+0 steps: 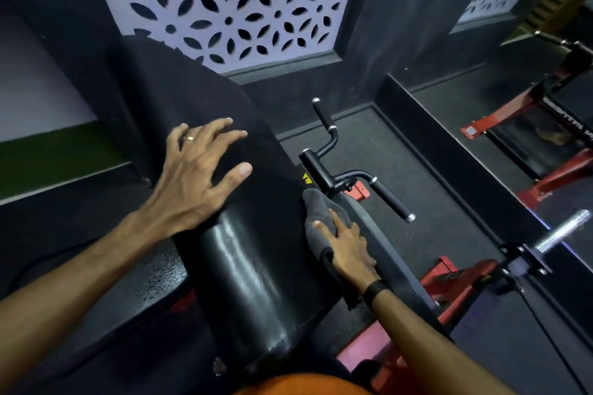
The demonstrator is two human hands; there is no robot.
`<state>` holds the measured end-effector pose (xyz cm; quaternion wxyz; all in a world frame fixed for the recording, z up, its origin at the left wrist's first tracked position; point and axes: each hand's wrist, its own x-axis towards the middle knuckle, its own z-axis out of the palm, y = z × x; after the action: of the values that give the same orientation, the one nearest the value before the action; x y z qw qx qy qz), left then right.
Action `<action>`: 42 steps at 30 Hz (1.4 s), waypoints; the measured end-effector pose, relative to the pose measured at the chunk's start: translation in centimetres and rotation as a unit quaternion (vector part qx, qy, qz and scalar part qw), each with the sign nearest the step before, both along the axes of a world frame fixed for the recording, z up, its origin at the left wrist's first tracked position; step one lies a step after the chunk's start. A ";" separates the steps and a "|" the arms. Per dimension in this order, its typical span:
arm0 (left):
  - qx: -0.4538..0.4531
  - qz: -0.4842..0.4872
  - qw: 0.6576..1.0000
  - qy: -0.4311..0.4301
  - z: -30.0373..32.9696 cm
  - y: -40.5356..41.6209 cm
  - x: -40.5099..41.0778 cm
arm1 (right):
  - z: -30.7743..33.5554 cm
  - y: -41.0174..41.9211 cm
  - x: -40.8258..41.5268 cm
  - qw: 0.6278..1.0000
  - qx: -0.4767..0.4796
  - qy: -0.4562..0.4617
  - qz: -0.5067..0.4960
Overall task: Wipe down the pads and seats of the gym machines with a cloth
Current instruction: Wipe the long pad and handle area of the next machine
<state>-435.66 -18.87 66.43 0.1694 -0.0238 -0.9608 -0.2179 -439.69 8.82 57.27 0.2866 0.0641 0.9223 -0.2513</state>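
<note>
A long black pad (250, 260) of a gym machine runs from the lower middle up toward the wall. My left hand (199, 176) rests on its upper left part, fingers spread, a ring on one finger, nothing in it. My right hand (346, 244) presses a dark grey cloth (317, 212) against the pad's right edge, fingers laid flat over the cloth. A black band sits on that wrist.
Black machine handles (324, 151) with chrome ends stick up just beyond the cloth. Red machine frame parts (462, 279) and a chrome bar (561, 231) lie to the right. A patterned cut-out panel (231, 3) fills the wall ahead. The floor (417, 170) is dark rubber.
</note>
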 end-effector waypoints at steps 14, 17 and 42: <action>0.010 0.027 1.000 -0.004 -0.1 -0.6 -2.0 | -3.0 -2.4 -6.7 0.995 -0.082 -0.002 -0.059; 0.009 0.038 0.999 -0.009 0.2 -0.5 -2.0 | -3.1 -5.7 -10.0 0.992 -0.117 0.017 -0.048; -0.040 0.287 0.955 -0.070 0.0 -5.5 -9.5 | -5.3 -17.9 -22.6 0.974 -0.204 0.059 0.077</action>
<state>-445.13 -24.35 66.41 0.1558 0.2615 -0.9446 -0.1225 -462.29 -9.07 51.97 0.2575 -0.0819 0.8692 -0.4142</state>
